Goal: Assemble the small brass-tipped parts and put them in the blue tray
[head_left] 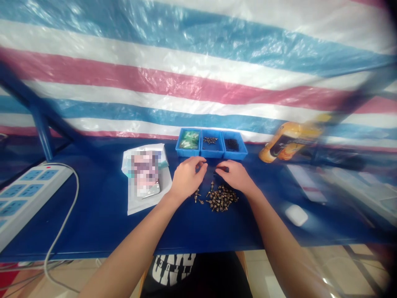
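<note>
My left hand [188, 177] is over the blue table, thumb and fingertips drawn together in a pinch; whatever is between them is too small to make out. Facing it across a small gap, my right hand [235, 174] is also closed in a pinch, with something dark and small by its fingertips. Below and between the hands lies a pile of small brass-coloured metal parts [222, 198]. A few loose metal parts [196, 196] are beside my left wrist. Just beyond my fingers stand three joined blue bins: one with green-and-white pieces [190, 140], one with small metal parts [210, 140], one with black pieces [231, 145].
At left, a phone [151, 190], its screen blurred out, lies on a white packet [167, 178]. A white power strip [18, 198] with a cable is farther left. At right are an orange-labelled bottle [281, 142] and a white rounded case [296, 215]. Striped sheeting [186, 82] hangs behind.
</note>
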A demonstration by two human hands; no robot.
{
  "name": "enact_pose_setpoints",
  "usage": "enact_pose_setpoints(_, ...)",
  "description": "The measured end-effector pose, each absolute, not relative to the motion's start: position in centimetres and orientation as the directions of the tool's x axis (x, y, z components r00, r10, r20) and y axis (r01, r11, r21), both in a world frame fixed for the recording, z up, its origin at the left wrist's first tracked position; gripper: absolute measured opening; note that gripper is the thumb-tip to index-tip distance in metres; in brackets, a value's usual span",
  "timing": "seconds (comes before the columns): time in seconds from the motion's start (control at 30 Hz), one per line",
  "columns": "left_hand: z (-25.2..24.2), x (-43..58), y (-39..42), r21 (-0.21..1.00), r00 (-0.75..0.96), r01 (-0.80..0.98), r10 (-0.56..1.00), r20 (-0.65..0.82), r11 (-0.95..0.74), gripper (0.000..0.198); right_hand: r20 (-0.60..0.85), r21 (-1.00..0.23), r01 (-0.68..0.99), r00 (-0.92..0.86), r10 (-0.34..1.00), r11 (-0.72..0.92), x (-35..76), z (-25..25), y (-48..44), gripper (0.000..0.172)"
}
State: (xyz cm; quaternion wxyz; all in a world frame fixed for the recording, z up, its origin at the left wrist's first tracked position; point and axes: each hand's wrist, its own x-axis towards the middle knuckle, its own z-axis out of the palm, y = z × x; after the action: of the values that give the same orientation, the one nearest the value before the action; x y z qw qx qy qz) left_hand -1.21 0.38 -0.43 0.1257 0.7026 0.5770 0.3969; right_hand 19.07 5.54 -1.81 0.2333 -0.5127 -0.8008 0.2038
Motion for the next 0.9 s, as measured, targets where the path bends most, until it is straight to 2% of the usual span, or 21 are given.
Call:
enact_pose_setpoints(0.1,-0.4,-1.2,0.3,0.640,0.013,0.712,0.916,0.401,-0.290,0.019,0.148,-0.450,0.775,-0.426,0.893,0.444,18.9,-1.9,5.3,0.012)
enact_pose_setpoints(0.17,-0.3,-1.1,0.3,0.647,0.015,0.704,0.917,0.398,-0.293,0.018,0.166,-0.425,0.774,-0.443,0.881,0.469,18.6,-1.8,5.2,0.012)
enact_pose_setpoints(0.23,-0.2,-1.0,0.3,0.662,0.030,0.682,0.917,0.398,-0.309,0.019,0.201,-0.487,0.721,-0.457,0.867,0.493,18.3,-1.7,5.2,0.012)
enact_pose_setpoints(0.33,0.0,-0.9,0.2,0.705,0.056,0.628,0.923,0.381,-0.329,0.022,0.271,-0.690,0.518,-0.464,0.844,0.506,17.8,-1.2,4.9,0.010)
enact_pose_setpoints(0.4,0.0,-0.9,0.2,0.744,0.052,0.588,0.933,0.357,-0.318,0.023,0.316,-0.773,0.396,-0.436,0.843,0.495,17.6,-0.7,4.6,0.010)
enact_pose_setpoints(0.57,-0.1,-1.0,0.5,0.893,0.078,0.369,0.966,0.247,-0.259,0.020,0.345,-0.844,0.275,-0.376,0.860,0.460,17.4,-0.2,4.2,0.012)
enact_pose_setpoints(0.67,-0.1,-1.2,0.8,0.945,0.074,0.249,0.977,0.201,-0.213,0.018,0.334,-0.876,0.204,-0.398,0.854,0.437,17.5,-0.3,4.3,0.023)
enact_pose_setpoints(0.73,-0.1,-1.2,0.8,0.953,0.049,0.220,0.978,0.201,-0.207,0.017,0.283,-0.900,0.194,-0.419,0.862,0.390,17.6,-0.3,4.4,0.029)
enact_pose_setpoints(0.8,-0.1,-1.3,0.9,0.956,0.029,0.207,0.978,0.204,-0.206,0.016,0.226,-0.909,0.225,-0.443,0.867,0.352,17.7,-0.3,4.5,0.026)
enact_pose_setpoints(0.9,0.1,-1.2,0.8,0.955,0.021,0.229,0.981,0.191,-0.190,0.017,0.205,-0.897,0.255,-0.487,0.849,0.363,17.6,-0.2,4.4,0.031)
